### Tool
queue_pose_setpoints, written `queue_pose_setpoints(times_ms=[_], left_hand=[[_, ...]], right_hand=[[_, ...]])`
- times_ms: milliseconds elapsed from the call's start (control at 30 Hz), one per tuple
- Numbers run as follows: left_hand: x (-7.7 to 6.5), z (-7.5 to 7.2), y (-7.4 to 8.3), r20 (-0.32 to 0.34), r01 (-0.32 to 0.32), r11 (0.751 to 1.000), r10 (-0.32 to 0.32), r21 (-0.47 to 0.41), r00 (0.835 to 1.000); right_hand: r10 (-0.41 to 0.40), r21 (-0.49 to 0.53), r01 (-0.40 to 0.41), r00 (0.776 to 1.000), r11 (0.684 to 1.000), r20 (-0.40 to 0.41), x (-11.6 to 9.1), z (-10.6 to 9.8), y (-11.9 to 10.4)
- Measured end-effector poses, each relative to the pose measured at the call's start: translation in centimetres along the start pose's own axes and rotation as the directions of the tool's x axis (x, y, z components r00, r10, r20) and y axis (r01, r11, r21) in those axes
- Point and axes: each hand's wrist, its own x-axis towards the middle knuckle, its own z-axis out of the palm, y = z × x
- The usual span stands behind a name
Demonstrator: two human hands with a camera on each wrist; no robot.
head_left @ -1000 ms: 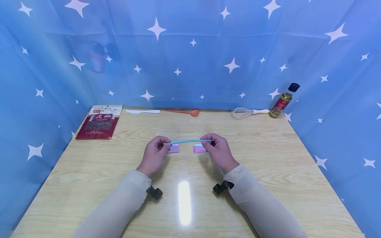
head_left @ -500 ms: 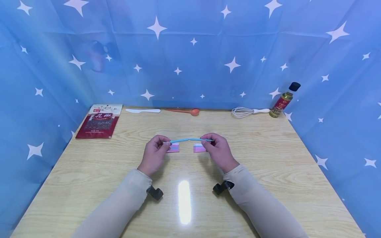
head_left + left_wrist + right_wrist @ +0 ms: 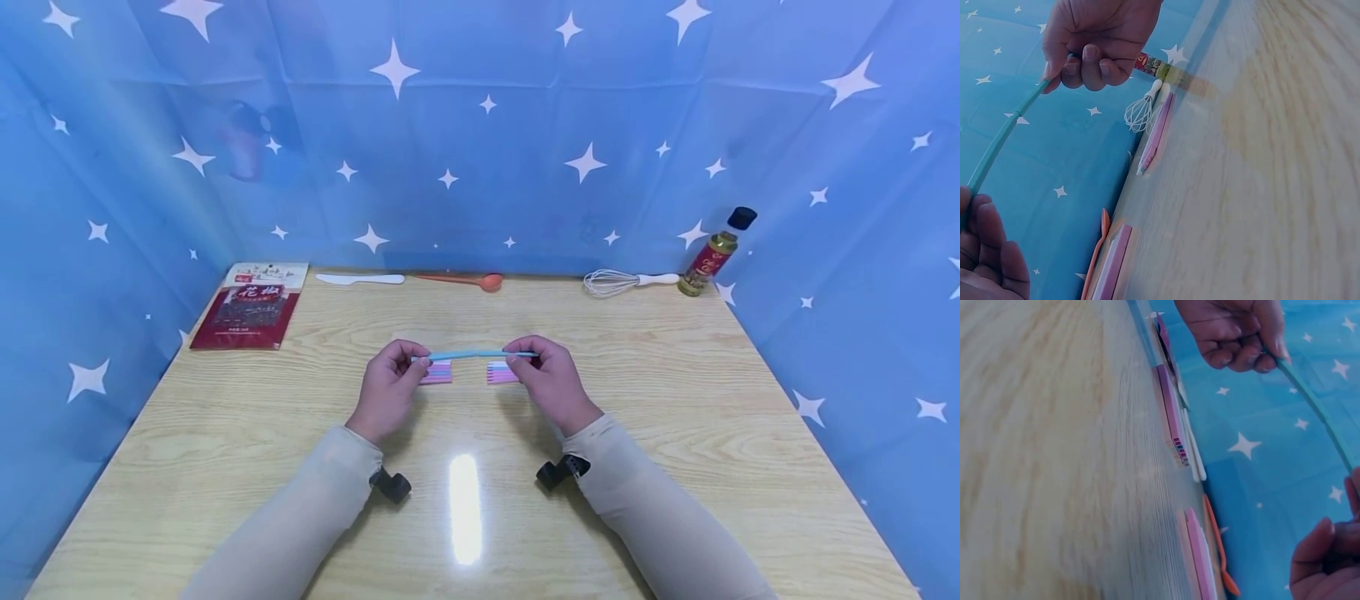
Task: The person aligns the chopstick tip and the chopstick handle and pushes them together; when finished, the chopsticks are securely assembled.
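Between my two hands runs a thin light-blue stick (image 3: pixel 468 354), in two lengths that meet end to end near the middle. My left hand (image 3: pixel 386 387) pinches its left part between thumb and fingers. The right part is pinched by my right hand (image 3: pixel 551 383). In the left wrist view, the blue stick (image 3: pixel 999 147) shows a joint and bends slightly there. Below it on the table lie two small rows of pink, lilac, blue and white sticks, the left row (image 3: pixel 440 373) and the right row (image 3: pixel 501 373), each partly hidden by a hand.
Along the wooden table's (image 3: pixel 465 417) back edge lie a red spice bag (image 3: pixel 251 308), a white knife (image 3: pixel 360 280), an orange spoon (image 3: pixel 487 283) and a whisk (image 3: pixel 615 284). An oil bottle (image 3: pixel 708 262) stands at back right. A blue star-patterned curtain (image 3: pixel 480 217) encloses the table.
The two lengths of the blue stick have come into line; the small step at their joint has faded. Both hands stay nearly in place, and the things on the table have not moved.
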Motion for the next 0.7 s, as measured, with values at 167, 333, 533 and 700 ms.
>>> queue_pose_setpoints(times_ms=[167,333,533,700], left_hand=[[0.03,-0.03,-0.09,0.003,-0.006,1.000,0.006,0.006,1.000],[-0.01,0.03,0.01,0.009,-0.017,1.000,0.017,0.022,1.000],[-0.09,0.07,-0.01,0.025,-0.016,0.999,0.016,0.031,1.000],[0.02,0.13,-0.11,0.022,-0.004,1.000,0.004,0.013,1.000]], right_hand=[[0.005,-0.008,-0.004,1.000,1.000,0.023,-0.11,-0.12,0.07],[-0.004,0.001,0.004,0.998,1.000,0.064,-0.17,-0.19,0.12],[-0.024,0.004,0.024,0.993,1.000,0.119,-0.17,-0.21,0.11],[-0.043,-0.003,0.043,0.991,0.999,0.124,-0.08,-0.20,0.14]])
